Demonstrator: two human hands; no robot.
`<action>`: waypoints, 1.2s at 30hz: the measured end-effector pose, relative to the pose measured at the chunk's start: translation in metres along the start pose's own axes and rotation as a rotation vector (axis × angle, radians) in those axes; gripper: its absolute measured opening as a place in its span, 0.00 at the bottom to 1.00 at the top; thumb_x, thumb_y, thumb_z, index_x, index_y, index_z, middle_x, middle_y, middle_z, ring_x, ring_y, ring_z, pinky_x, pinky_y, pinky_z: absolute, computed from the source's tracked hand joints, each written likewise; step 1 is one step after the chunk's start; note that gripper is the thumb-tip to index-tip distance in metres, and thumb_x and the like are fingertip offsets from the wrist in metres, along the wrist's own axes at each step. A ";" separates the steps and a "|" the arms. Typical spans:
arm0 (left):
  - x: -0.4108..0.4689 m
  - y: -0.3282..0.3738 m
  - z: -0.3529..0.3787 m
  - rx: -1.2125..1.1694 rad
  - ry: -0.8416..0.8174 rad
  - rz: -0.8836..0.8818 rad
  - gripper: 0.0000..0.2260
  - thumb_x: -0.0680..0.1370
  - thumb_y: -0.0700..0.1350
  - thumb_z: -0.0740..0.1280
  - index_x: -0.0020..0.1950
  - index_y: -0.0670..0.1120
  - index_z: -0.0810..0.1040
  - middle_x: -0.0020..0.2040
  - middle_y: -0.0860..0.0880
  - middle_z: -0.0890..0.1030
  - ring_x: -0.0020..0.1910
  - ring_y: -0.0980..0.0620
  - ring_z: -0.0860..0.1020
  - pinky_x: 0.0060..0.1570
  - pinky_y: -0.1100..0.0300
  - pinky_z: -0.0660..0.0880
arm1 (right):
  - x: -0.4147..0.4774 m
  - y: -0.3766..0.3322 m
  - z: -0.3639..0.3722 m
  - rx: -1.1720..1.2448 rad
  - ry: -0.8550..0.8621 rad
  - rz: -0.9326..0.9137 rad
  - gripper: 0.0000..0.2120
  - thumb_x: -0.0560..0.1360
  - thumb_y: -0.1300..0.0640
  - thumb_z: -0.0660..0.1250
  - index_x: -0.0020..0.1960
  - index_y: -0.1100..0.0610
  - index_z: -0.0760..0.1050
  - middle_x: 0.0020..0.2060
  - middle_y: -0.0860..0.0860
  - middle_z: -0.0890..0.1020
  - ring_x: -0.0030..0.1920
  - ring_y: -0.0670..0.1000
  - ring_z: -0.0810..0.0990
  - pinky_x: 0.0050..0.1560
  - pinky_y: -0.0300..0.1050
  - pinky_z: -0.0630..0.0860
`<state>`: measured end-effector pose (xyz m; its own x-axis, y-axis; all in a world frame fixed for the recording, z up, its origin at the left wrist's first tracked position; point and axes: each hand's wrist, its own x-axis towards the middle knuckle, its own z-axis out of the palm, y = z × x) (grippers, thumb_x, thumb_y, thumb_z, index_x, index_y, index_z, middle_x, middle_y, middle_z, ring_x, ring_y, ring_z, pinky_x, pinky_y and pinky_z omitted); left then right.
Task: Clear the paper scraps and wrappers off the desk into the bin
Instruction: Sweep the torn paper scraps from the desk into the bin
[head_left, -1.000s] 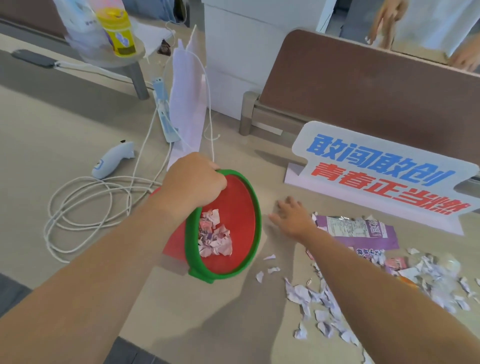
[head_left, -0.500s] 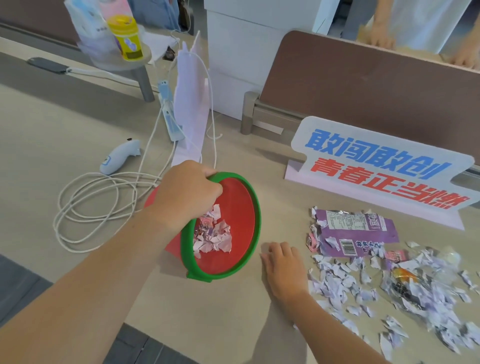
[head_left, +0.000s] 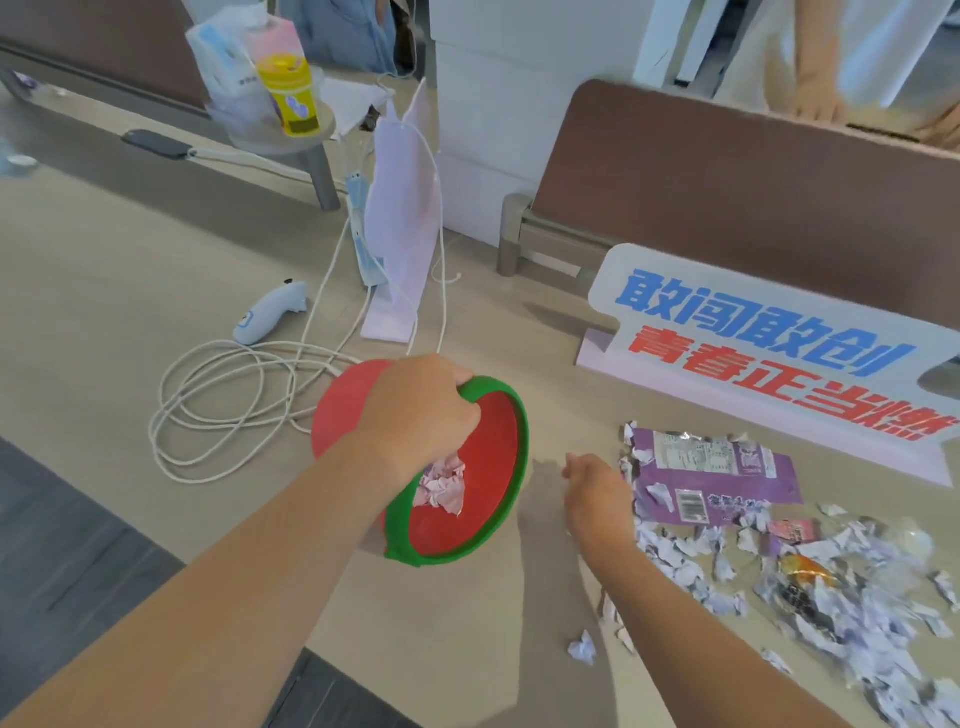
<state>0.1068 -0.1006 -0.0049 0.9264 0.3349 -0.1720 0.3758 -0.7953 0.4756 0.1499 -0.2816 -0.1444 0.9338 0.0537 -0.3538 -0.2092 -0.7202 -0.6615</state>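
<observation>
My left hand (head_left: 415, 410) grips the top of the green rim of a red bin (head_left: 522, 452), which is tilted with its mouth facing right. Crumpled pink-white scraps (head_left: 444, 483) lie inside it. My right hand (head_left: 597, 501) hovers low over the desk between the bin and the litter, fingers loosely curved toward the bin, with nothing visible in it. A torn purple wrapper (head_left: 717, 478) lies just right of that hand. A wide pile of paper scraps (head_left: 852, 613) and clear wrappers spreads to the right. One stray scrap (head_left: 582, 648) lies near my forearm.
A white sign with blue and red characters (head_left: 769, 353) stands behind the litter. A coiled white cable (head_left: 223, 405), a small white device (head_left: 267, 319) and a pale paper bag (head_left: 400, 228) sit left of the bin. Another person's hand (head_left: 821, 104) shows beyond the brown partition.
My right hand swept from the far side of the litter toward me, then lifted its palm off the desk beside the bin. The bin stayed tilted in my left hand.
</observation>
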 end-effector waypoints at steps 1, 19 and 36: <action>-0.003 0.003 0.001 -0.003 0.003 -0.006 0.08 0.68 0.41 0.65 0.40 0.46 0.83 0.32 0.46 0.82 0.36 0.45 0.81 0.34 0.54 0.76 | -0.008 -0.011 -0.009 0.076 0.019 -0.048 0.13 0.79 0.55 0.54 0.49 0.59 0.76 0.44 0.58 0.81 0.43 0.56 0.77 0.44 0.46 0.71; -0.050 0.023 0.000 -0.038 0.034 -0.122 0.07 0.68 0.40 0.67 0.40 0.41 0.85 0.33 0.41 0.83 0.33 0.45 0.81 0.29 0.57 0.72 | -0.079 0.045 -0.043 -0.061 0.078 -0.458 0.26 0.70 0.40 0.62 0.64 0.51 0.69 0.64 0.55 0.69 0.64 0.51 0.66 0.67 0.55 0.66; -0.054 0.034 0.016 -0.013 0.009 -0.206 0.09 0.70 0.42 0.67 0.45 0.43 0.85 0.36 0.40 0.84 0.27 0.50 0.73 0.27 0.60 0.69 | -0.026 0.103 -0.029 -0.611 0.049 -0.544 0.11 0.69 0.50 0.70 0.50 0.49 0.73 0.49 0.51 0.79 0.45 0.59 0.76 0.45 0.52 0.74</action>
<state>0.0696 -0.1538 0.0070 0.8299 0.4943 -0.2588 0.5567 -0.7029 0.4427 0.1129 -0.3776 -0.1845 0.8738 0.4838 -0.0486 0.4584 -0.8530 -0.2497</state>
